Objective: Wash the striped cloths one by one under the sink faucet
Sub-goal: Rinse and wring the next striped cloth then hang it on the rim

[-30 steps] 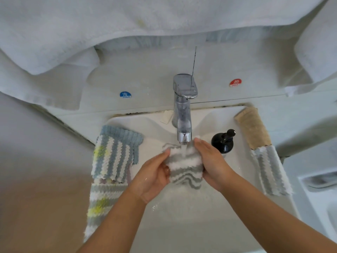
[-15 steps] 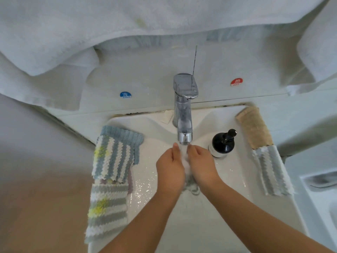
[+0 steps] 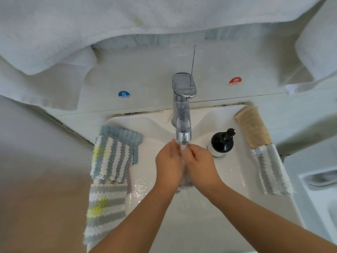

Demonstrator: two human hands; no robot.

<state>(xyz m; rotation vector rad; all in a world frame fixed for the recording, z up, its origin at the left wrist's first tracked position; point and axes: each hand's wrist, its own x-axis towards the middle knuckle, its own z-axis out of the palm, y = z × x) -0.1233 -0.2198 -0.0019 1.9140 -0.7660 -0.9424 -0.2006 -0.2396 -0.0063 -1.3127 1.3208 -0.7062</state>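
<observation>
At the centre of the frame the left hand [image 3: 168,166] and the right hand [image 3: 199,166] are pressed together under the running water, a grey-and-white striped cloth [image 3: 185,183] squeezed between the palms. Only a scrap of it shows below the heels of the hands. The fingers [image 3: 172,146] of both hands point toward the spout, lying fairly straight along the cloth; how the thumbs lie cannot be made out.

This looks like the scrubbing step on one cloth. Next it likely needs wringing and a place to be set down, then a fresh cloth picked up.

At the lower left, a stack of striped cloths [image 3: 109,170] hangs over the sink rim [image 3: 273,212]. At the right, another striped cloth [image 3: 271,172] lies on the rim with a tan cloth [image 3: 252,125] beyond it. A black pump bottle [image 3: 221,142] stands just right of the hands. Further back is the chrome faucet [image 3: 183,110], with a blue cold sticker [image 3: 124,94] and a red hot sticker [image 3: 235,81] on the wall. White towels [image 3: 127,24] hang across the top.
</observation>
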